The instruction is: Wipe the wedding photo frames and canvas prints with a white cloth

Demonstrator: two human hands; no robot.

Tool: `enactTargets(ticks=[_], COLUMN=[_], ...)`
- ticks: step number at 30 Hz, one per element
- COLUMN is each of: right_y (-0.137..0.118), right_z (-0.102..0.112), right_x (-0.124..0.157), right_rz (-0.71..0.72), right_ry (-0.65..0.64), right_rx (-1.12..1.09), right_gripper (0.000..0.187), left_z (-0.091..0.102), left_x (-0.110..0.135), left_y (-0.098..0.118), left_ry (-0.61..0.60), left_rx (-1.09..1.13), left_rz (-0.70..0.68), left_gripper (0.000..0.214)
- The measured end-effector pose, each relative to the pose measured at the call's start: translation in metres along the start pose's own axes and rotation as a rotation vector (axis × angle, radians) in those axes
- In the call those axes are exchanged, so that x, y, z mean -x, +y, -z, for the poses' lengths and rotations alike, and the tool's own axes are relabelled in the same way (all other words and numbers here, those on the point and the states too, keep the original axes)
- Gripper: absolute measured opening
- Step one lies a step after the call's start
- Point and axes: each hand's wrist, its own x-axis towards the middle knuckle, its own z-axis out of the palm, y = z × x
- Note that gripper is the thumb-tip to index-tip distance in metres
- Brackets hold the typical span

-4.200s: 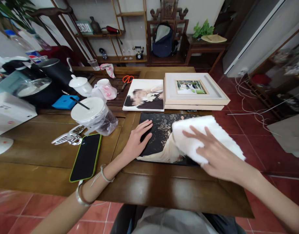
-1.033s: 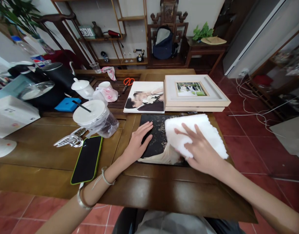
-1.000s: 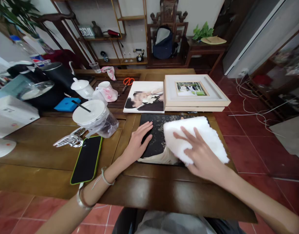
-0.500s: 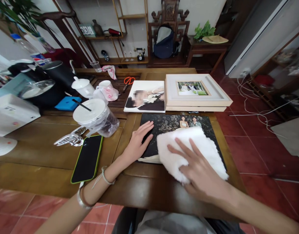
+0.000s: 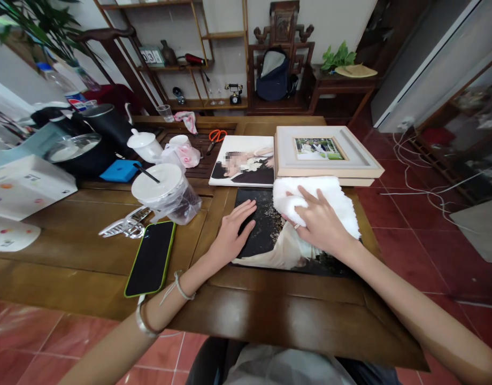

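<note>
A dark photo panel [image 5: 256, 227] lies flat on the wooden table, showing the pale train of a dress along its lower part. My left hand [image 5: 235, 230] rests on the panel's left edge, fingers stretched out and holding nothing. Over the upper right of the panel is a fluffy white cloth [image 5: 342, 200], which hides that part of the picture. My right hand [image 5: 320, 219] presses down on the cloth, with some of it bunched between thumb and fingers. The cloth's far edge touches or nearly touches the stacked frames behind.
Behind the panel lie a white-edged photo print [image 5: 244, 160] and stacked pale frames [image 5: 284, 155]. Left of my left hand are a phone [image 5: 152, 259] in a green case, a lidded cup [image 5: 161, 187] in plastic and a clear-silver object [image 5: 128, 223]. Orange-handled scissors [image 5: 217, 137] lie farther back.
My right hand has slid the cloth away from me, toward the frames, uncovering the panel's lower part and covering the couple at its top. My left hand stays on the panel's left edge.
</note>
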Motion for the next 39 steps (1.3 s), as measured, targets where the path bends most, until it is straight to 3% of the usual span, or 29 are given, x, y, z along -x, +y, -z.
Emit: enactTargets(ticks=[7,13,19,24,31,35,39], right_y=[-0.053,-0.08,-0.058,-0.029,0.008,0.002,-0.032], right_z=[0.005,0.001,0.01,0.014,0.003,0.001,0.0], right_x=[0.048,0.088,0.068,0.035,0.002,0.001,0.019], right_rz=[0.1,0.179,0.131,0.072,0.087,0.06,0.081], right_ry=[-0.15,-0.187,-0.179,-0.115,-0.03,-0.027,-0.082], right_rx=[-0.145,-0.287,-0.245,-0.138,-0.021,-0.002,-0.038], right_gripper=[0.025,0.012,0.028,0.023,0.015,0.015,0.02], left_z=[0.0,0.0,0.001,0.0,0.001,0.001,0.0], left_x=[0.0,0.0,-0.001,0.0,0.0,0.0,0.0], left_y=[0.001,0.001,0.0,-0.002,-0.001,0.0,-0.001], left_ry=[0.013,-0.005,-0.012,0.004,-0.008,0.001,0.015], left_rx=[-0.006,-0.012,-0.007,0.011,0.013,0.025,0.039], left_rz=[-0.01,0.008,-0.007,-0.014,0.009,0.012,0.011], left_gripper=[0.036,0.036,0.037,0.037,0.037,0.038,0.038])
